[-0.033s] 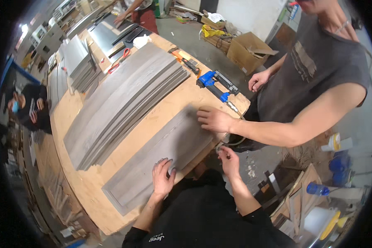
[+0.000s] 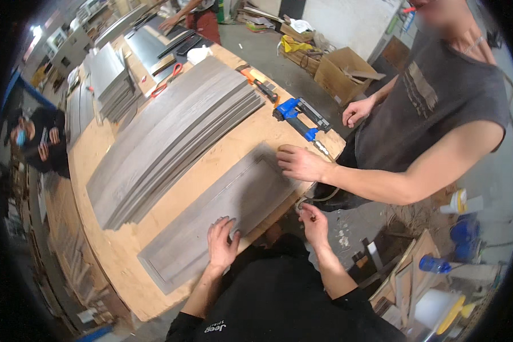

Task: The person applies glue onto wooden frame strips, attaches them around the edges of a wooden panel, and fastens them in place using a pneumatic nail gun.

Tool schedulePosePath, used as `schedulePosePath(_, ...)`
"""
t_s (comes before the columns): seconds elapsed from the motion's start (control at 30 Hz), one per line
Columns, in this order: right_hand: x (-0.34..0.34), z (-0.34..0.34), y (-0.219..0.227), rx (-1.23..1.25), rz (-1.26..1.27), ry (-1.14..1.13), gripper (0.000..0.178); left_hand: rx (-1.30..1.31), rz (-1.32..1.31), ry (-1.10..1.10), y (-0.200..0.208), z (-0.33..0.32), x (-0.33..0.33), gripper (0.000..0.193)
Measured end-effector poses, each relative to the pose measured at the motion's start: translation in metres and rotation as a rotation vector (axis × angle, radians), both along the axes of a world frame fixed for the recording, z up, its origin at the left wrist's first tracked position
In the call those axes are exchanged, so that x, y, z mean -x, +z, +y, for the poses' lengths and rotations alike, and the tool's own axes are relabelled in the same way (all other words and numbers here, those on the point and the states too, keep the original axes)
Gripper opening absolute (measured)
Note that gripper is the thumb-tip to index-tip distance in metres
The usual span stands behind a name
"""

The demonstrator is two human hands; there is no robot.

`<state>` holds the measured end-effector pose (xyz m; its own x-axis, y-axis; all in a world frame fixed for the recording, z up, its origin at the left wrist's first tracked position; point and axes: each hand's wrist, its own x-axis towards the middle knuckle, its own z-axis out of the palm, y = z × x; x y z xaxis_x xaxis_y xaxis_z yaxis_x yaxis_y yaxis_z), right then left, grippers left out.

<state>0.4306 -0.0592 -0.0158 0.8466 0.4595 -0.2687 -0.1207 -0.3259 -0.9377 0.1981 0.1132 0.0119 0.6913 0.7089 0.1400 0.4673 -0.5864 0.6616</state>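
A long grey wood-grain panel point(image 2: 196, 239) with a recessed border lies flat on the plywood-topped table in front of me. My left hand point(image 2: 223, 244) rests at its near edge, fingers curved with the thumb apart. Just off the table's near right edge, my right hand point(image 2: 313, 225) has its fingertips drawn together; whatever they hold, if anything, I cannot make out. A thin hose point(image 2: 326, 198) passes close by it. A co-worker's hand point(image 2: 302, 163) is at the panel's far right end. Past that hand lies a blue and black nail gun point(image 2: 297, 118).
Beyond the panel stands a fanned stack of similar grey panels point(image 2: 171, 137). Red-handled scissors point(image 2: 166, 81) and orange-handled tools point(image 2: 261, 88) lie around it. The co-worker point(image 2: 439, 108) stands at the table's right side. A cardboard box point(image 2: 342, 74) sits on the floor.
The co-worker's hand has shifted slightly to the right along the panel's end. My view has moved a little; my own hands keep nearly the same pose.
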Motion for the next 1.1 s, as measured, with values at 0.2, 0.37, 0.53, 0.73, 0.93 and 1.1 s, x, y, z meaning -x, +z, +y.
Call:
schedulePosePath(0.2,0.023,-0.012,0.025,0.114,-0.02,0.131,0.026,-0.011,0.005,0.394,-0.021,0.018,0.084,0.036)
schedulePosePath(0.37,-0.006,-0.007,0.034,0.142,-0.24,0.277,0.029,-0.09,0.035,0.799,-0.027,0.042,0.216,0.048)
schedulePosePath(0.53,-0.055,0.057,0.06,0.117,-0.456,0.397,0.03,-0.026,0.258,1.11,-0.062,0.035,0.351,0.057)
schedulePosePath(0.73,-0.109,0.136,0.02,0.282,-0.505,0.527,0.044,0.467,-0.167,1.149,-0.05,0.039,0.34,0.053)
schedulePosePath(0.93,-0.12,0.157,0.008,0.456,-0.486,0.529,0.054,0.465,-0.052,1.135,-0.056,0.049,0.34,0.033)
schedulePosePath(1.1,-0.124,0.161,0.002,0.49,-0.479,0.537,0.053,0.485,-0.013,1.169,-0.051,0.051,0.337,0.033)
